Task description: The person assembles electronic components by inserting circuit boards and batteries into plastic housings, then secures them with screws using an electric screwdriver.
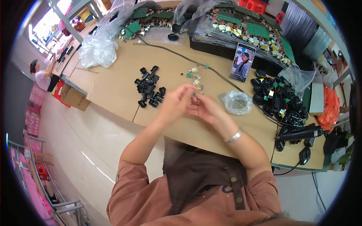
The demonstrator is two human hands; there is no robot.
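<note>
My left hand (178, 101) and my right hand (206, 109) meet over the cardboard-covered bench, fingertips pinched together. A tiny dark piece shows between the fingers, too small and blurred to name. To the left of my left hand lies a loose heap of black plastic parts (148, 87) with ribbed round ends. Just beyond my hands are a small green circuit board (189, 75) and a few small white-and-silver components (196, 77). Right of my right hand sits a clear plastic bag (236, 102) holding many small metal pieces.
A phone (243, 63) stands upright behind the bag. A dark cable (181, 56) crosses the bench. Black housings with wires (281, 100) are piled at right, near a black cylindrical tool (301, 133). Green boards (258, 30) fill the back. Another person (43, 77) sits far left.
</note>
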